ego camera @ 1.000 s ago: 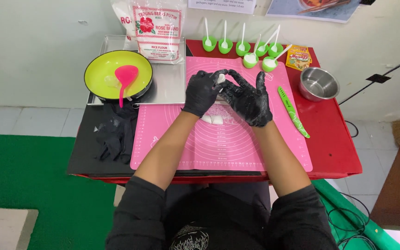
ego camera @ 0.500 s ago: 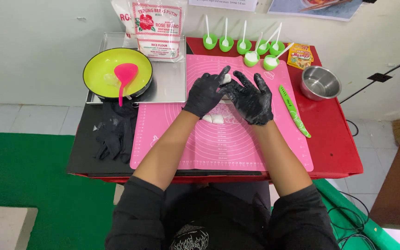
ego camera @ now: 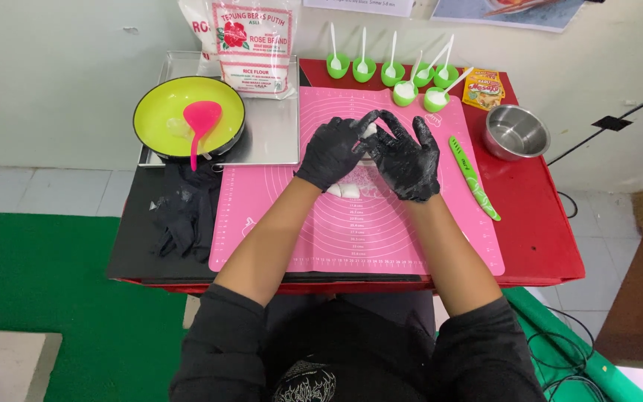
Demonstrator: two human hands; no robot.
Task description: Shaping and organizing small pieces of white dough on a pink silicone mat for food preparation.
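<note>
Both my hands wear black gloves and meet over the pink silicone mat (ego camera: 411, 238). My left hand (ego camera: 330, 152) and my right hand (ego camera: 408, 158) pinch a small white lump of dough (ego camera: 369, 131) between their fingertips, above the mat. Two more white dough pieces (ego camera: 342, 190) lie on the mat just under my left wrist.
A yellow-green bowl (ego camera: 165, 112) with a pink spatula (ego camera: 200, 123) sits on a steel tray at the left, flour bags (ego camera: 253, 48) behind it. Several green cups with white spoons (ego camera: 403, 78), a green knife (ego camera: 472, 179), a steel bowl (ego camera: 516, 132), a sachet and black gloves (ego camera: 184, 212) surround the mat.
My right fingers have curled in from spread to closed around the dough lump, which both hands now pinch together. The hands stay in the same spot.
</note>
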